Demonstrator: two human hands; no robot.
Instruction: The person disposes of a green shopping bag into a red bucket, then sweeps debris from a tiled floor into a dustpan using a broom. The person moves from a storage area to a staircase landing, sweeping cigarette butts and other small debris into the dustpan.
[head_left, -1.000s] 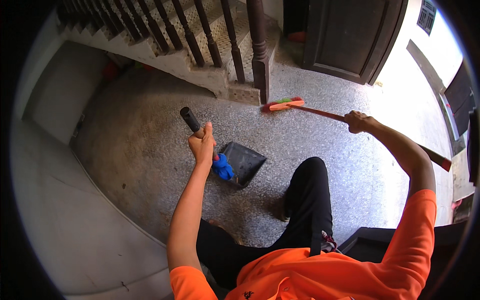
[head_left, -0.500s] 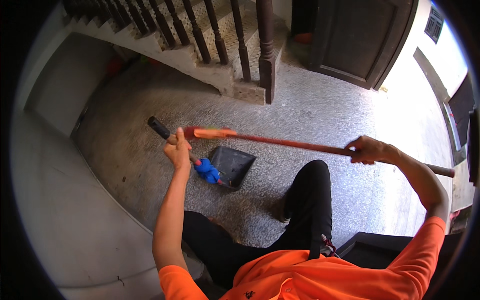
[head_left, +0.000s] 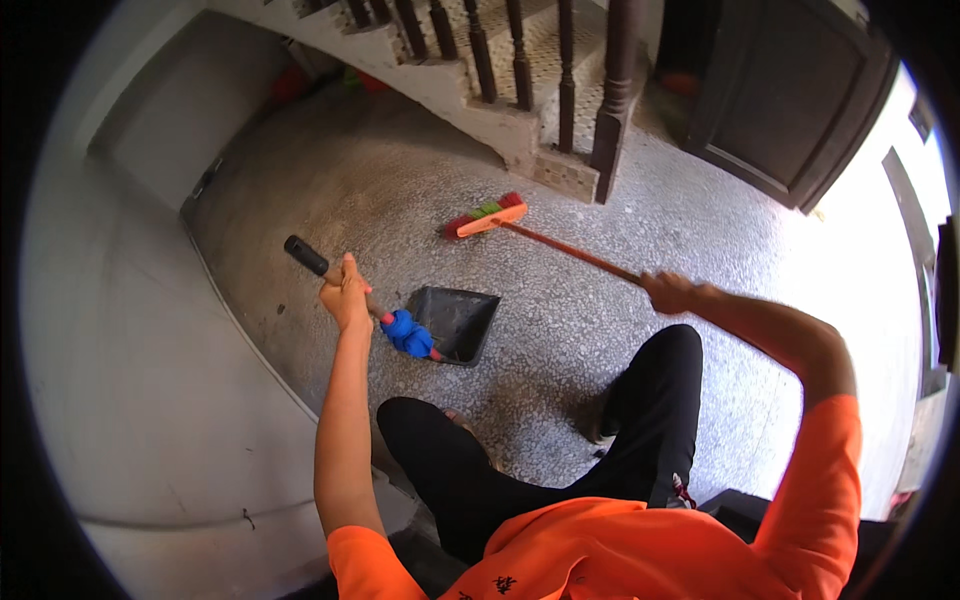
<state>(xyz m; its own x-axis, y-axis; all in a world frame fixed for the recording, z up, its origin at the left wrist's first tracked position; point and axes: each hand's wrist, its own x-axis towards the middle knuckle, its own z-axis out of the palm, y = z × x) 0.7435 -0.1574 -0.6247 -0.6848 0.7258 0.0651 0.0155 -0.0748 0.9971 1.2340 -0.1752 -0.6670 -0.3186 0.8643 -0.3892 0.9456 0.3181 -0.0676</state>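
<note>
My left hand (head_left: 346, 293) is wrapped round the handle of a long-handled dustpan (head_left: 460, 322), just below its black end grip. A blue cloth or bag (head_left: 407, 333) is tied round that handle near the pan. The black pan rests on the speckled floor in front of my knees, with some bits of debris in it. My right hand (head_left: 672, 291) grips the reddish stick of a broom (head_left: 492, 217). The broom's orange head, with red and green bristles, lies beyond the dustpan, apart from it, at or close to the floor.
A staircase (head_left: 535, 150) with dark wooden balusters (head_left: 612, 110) rises at the back. To its right stands a dark door (head_left: 790, 100). A pale wall (head_left: 180, 380) runs along my left. Red and green things (head_left: 290, 85) sit in the shade under the stairs.
The broom head has swung away from beside my left hand, rightward and farther off, above the dustpan. My right hand has moved left. The dustpan has stayed in nearly the same place.
</note>
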